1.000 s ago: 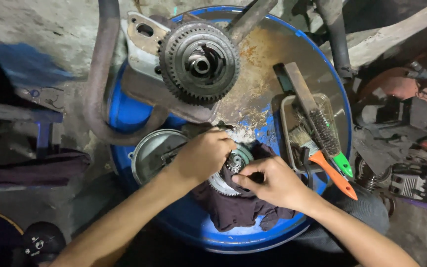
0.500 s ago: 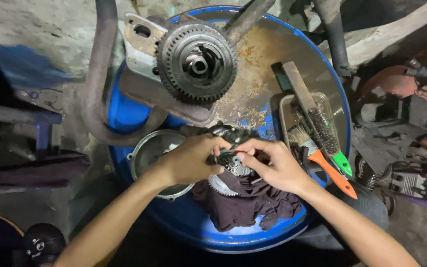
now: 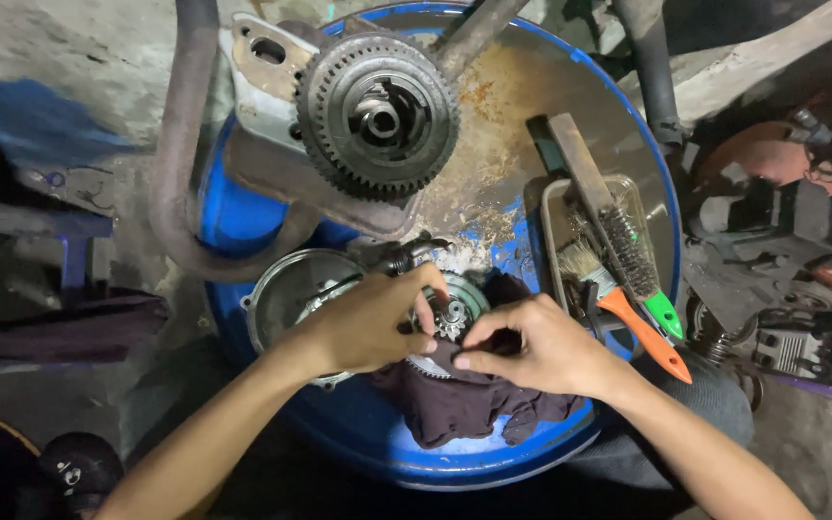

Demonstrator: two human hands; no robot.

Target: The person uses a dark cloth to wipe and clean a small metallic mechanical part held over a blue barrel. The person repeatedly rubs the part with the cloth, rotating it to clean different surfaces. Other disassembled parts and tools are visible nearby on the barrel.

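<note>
1. The left hand (image 3: 368, 323) pinches a small sprocket gear (image 3: 453, 318) at the hub of a toothed clutch wheel (image 3: 450, 313).
2. The right hand (image 3: 532, 349) grips a dark rag (image 3: 464, 409) under that wheel, fingers (image 3: 479, 361) clenched.
3. Both rest on a blue drum lid (image 3: 358, 433), the working surface.
4. A large gear (image 3: 377, 116) sits behind; wire brush (image 3: 628, 255) lies to the right.

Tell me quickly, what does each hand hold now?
Left hand: closed on the small gear part.
Right hand: pinching the dark cloth.
</note>
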